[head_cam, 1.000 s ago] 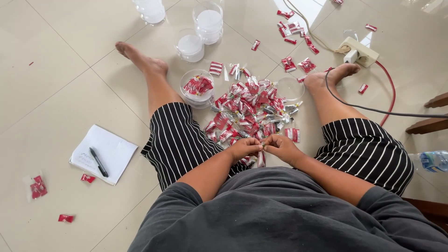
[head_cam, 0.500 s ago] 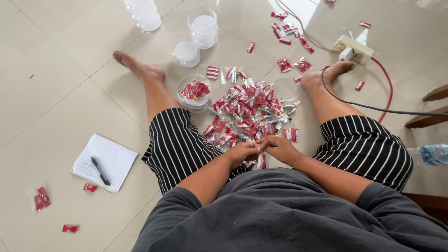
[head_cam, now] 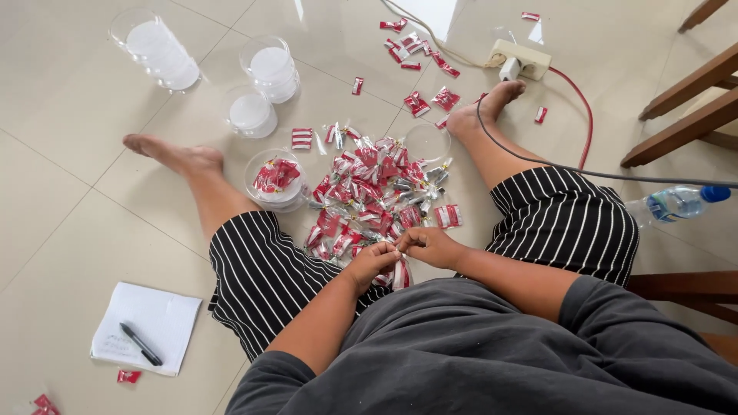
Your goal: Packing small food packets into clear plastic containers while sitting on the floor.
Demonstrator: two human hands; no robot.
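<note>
Both hands meet in the lap: the left hand point(head_cam: 371, 260) and right hand point(head_cam: 427, 244) pinch one small red-and-silver sachet point(head_cam: 399, 274) between fingertips, just before the sachet pile point(head_cam: 367, 192). It could tear crookedly (a hard pull), scattering contents, or a knee could nudge the filled plastic cup point(head_cam: 276, 180).

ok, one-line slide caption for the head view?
Seated on tiled floor, left hand and right hand pinch a small red sachet beside a sachet pile.
</note>
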